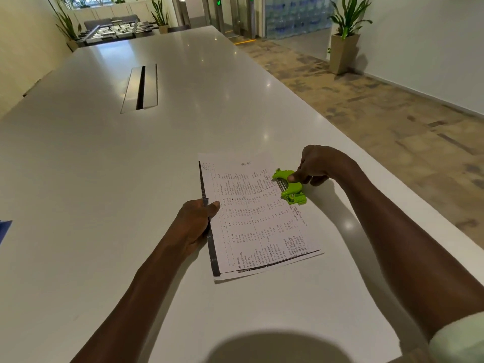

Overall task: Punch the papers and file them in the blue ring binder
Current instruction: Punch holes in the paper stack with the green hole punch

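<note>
The papers [258, 218] lay flat on the white table [131, 179], near its right edge, printed side up. Their right edge sat in the slot of a green hole punch [289, 187]. The left hand [195, 225] pinched the papers' left edge, thumb on top. The right hand [318, 163] gripped the punch, thumb pressing its top. A blue corner [4, 229] showed at the far left edge; I couldn't tell what it was.
</note>
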